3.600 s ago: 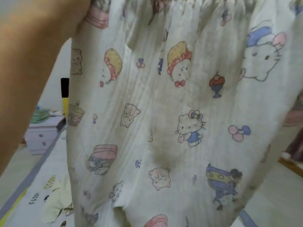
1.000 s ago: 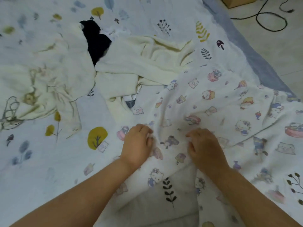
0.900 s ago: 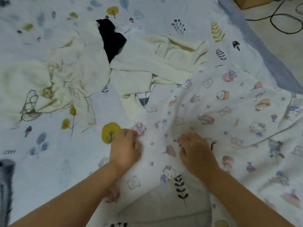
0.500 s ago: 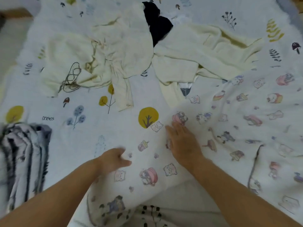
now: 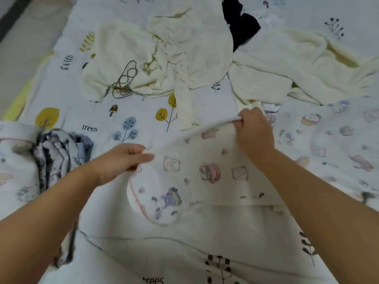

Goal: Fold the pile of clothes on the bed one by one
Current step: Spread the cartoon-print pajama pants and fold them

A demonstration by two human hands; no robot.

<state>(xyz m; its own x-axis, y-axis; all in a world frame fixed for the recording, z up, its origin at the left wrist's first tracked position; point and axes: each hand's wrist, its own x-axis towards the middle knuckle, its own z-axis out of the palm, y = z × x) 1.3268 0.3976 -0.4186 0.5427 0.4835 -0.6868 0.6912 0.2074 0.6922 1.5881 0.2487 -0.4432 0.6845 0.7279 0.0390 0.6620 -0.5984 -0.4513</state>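
Head view: left hand (image 5: 121, 158) and right hand (image 5: 253, 130) each pinch the far edge of the cartoon-print garment (image 5: 205, 173), lifted over the bed's (image 5: 143, 117) near edge. Cream clothes (image 5: 184, 52) heaped mid-bed beyond; striped folded pile (image 5: 55, 156) at left edge.

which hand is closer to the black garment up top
Right. The right hand, pinching the cartoon-print garment, sits just below the black garment; the left hand is farther down-left.
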